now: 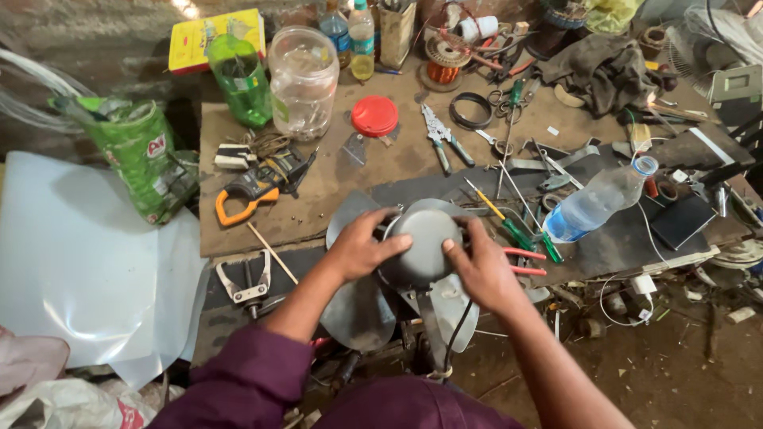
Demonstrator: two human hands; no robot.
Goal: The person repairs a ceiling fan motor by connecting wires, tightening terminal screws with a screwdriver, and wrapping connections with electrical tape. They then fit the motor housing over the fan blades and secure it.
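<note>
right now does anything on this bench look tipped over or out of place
Yes: the clear water bottle lies on its side among the tools. The red lid sits apart from the open plastic jar. Both hands grip the fan motor.

Soft, even daylight – faint shadows, glare on the white sheet (79, 262); sharp centre, wide-angle bending and slight blur at edges.

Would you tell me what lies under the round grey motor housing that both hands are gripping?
Grey fan blades spread out beneath the motor housing, and a black cable runs down from it. The left hand and right hand cover its sides; the hub under it is hidden.
</note>
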